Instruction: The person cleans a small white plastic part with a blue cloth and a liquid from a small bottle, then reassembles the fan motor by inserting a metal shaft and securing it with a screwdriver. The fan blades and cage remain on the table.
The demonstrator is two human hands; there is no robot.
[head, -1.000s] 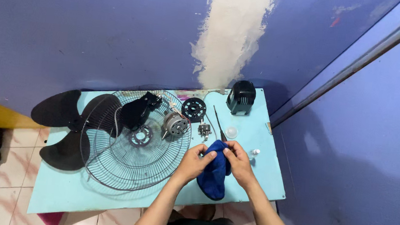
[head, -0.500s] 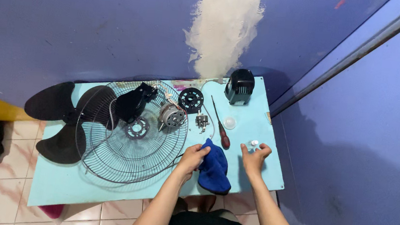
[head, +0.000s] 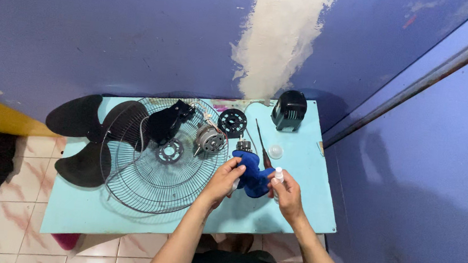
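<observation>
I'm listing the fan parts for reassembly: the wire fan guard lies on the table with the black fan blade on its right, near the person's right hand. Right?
Not quite. The head view shows the black fan blade left of the wire fan guard, overhanging the table's left edge, far from the right hand.

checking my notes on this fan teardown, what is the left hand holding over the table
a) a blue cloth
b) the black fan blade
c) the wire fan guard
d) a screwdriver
a, the left hand grips a blue cloth above the light blue table, while the screwdriver, fan blade and wire guard lie untouched.
</observation>
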